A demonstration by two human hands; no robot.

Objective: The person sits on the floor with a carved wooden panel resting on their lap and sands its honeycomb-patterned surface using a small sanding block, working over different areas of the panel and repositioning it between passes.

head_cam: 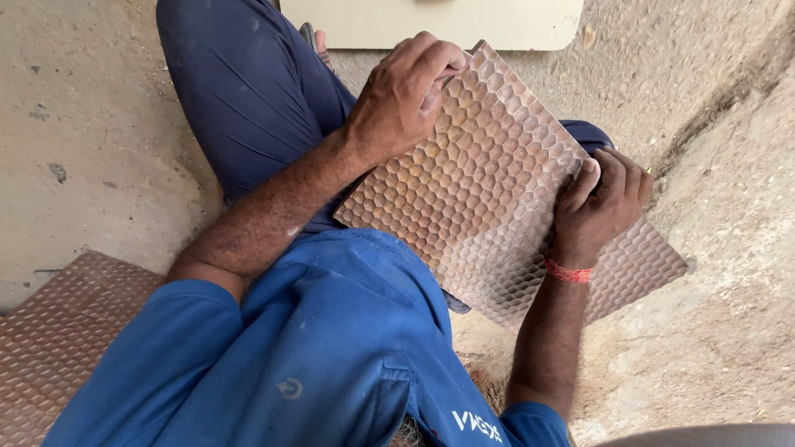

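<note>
1. I see a rough, sandy concrete floor (91, 124) filling most of the view, pale and pitted, with a darker crack running along the upper right.
2. A pale cream panel (431, 21) lies at the top edge, only its lower part in view.
3. A second brown textured sheet (50, 331) rests on the floor at the lower left, beside the person's blue sleeve.
4. The person sits on the floor in blue work clothes, one leg in dark trousers stretched toward the top of the view.
5. The honeycomb-patterned brown panel (489, 190) lies tilted across the lap, its far corner pointing up toward the cream panel and its right corner reaching over the floor.
6. The left hand (406, 95) is curled shut on the panel's upper corner, fingers folded over the edge.
7. The right hand (600, 203), a red thread at its wrist, is clenched on the panel's right edge, thumb pressed on the patterned face.
</note>
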